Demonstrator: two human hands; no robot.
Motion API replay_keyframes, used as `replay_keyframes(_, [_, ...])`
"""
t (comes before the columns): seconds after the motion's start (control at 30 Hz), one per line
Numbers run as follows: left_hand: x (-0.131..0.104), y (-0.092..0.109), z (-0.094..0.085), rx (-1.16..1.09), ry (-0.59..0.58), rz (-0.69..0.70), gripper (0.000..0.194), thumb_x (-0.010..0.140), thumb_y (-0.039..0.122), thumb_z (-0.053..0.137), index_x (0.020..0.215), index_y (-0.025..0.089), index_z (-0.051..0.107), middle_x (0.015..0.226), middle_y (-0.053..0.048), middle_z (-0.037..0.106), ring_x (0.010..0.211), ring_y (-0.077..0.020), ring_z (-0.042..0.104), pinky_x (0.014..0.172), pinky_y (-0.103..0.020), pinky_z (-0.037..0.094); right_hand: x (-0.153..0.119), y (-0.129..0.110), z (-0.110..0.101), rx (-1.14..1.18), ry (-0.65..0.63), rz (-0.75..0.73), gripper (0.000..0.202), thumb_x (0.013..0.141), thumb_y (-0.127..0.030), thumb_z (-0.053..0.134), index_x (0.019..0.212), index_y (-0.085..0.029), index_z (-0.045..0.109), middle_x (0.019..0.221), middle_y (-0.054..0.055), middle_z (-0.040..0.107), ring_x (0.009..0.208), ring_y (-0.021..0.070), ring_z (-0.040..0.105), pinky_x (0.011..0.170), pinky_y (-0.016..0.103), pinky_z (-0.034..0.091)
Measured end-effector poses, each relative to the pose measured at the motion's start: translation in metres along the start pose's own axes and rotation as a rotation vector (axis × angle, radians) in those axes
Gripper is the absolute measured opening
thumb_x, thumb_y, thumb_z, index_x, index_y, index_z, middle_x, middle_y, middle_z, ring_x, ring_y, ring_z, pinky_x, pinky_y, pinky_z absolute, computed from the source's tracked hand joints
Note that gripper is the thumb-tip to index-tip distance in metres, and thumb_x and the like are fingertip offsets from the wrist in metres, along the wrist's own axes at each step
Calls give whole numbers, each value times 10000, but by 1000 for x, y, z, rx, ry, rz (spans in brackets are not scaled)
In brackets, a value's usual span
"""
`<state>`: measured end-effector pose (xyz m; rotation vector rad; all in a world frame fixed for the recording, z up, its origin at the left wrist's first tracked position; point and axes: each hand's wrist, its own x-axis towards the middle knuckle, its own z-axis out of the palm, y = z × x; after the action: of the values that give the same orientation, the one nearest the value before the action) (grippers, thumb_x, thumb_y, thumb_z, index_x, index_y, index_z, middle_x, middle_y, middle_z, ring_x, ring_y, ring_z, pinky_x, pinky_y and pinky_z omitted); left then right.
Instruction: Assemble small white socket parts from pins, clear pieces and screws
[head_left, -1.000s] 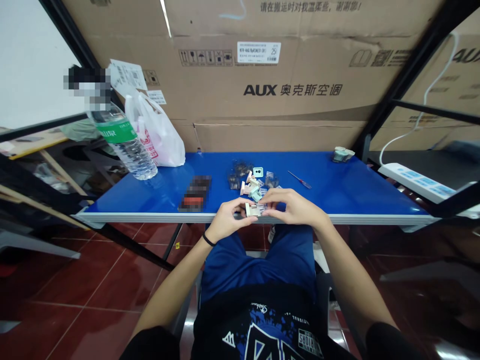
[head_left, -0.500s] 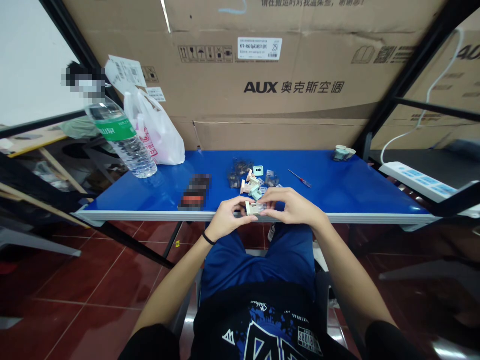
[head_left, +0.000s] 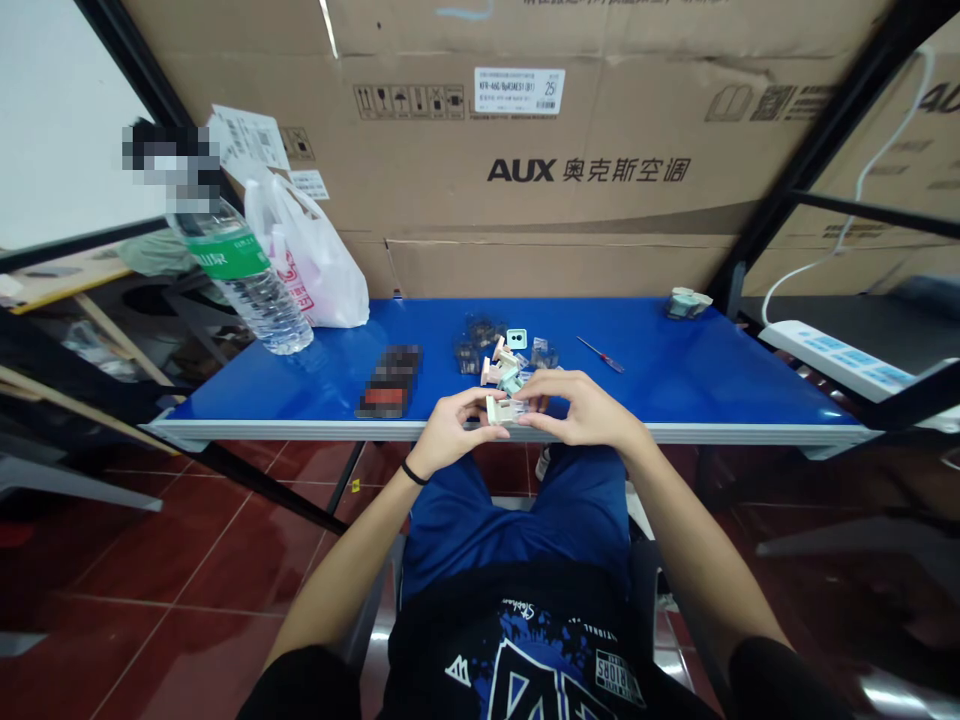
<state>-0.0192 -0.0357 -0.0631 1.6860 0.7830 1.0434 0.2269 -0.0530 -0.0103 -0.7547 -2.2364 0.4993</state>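
Note:
Over the front edge of the blue table [head_left: 735, 385], my left hand [head_left: 454, 428] pinches a small cream plastic part [head_left: 498, 410] between thumb and fingers. From the other side my right hand [head_left: 574, 408] closes on a small clear plastic piece [head_left: 519, 408], which meets the cream part end to end. How far the two pieces fit together I cannot tell. Just behind my hands lie pink plastic parts [head_left: 492, 372], a mint green part [head_left: 511, 382] and a mint square plate [head_left: 517, 339]. Several dark translucent pieces [head_left: 480, 335] are heaped beside them.
A screwdriver [head_left: 600, 354] lies right of the parts. On the left are a dark flat object [head_left: 390, 382], a water bottle [head_left: 247, 275] and a white plastic bag [head_left: 322, 260]. A small pale green cluster [head_left: 688, 303] sits at the back right, near a power strip [head_left: 840, 365]. Cardboard [head_left: 585, 240] stands behind.
Both hands, with the cream part and the clear piece, have shifted slightly up and left. The grip looks the same, and the things on the table have stayed put.

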Motion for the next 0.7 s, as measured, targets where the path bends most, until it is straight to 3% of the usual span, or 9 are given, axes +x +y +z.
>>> replay_keyframes(0.33, [1, -4, -3, -5, -16, 22, 657, 725, 417, 938, 1277, 129, 728, 1178, -151, 773, 967, -257, 757, 917, -385, 636, 1, 4, 7, -5, 1, -17, 298, 974, -396, 720, 1222, -242, 779, 941, 62, 743, 796, 186, 686, 761, 350, 589])
replay_keyframes(0.7, [0, -2, 1, 121, -11, 57, 597, 824, 390, 851, 1357, 162, 711, 1327, -170, 734, 1014, -271, 754, 949, -405, 631, 0, 3, 13, 48, 12, 76, 286, 935, -354, 765, 1176, -202, 789, 1023, 94, 812, 871, 222, 783, 815, 381, 657])
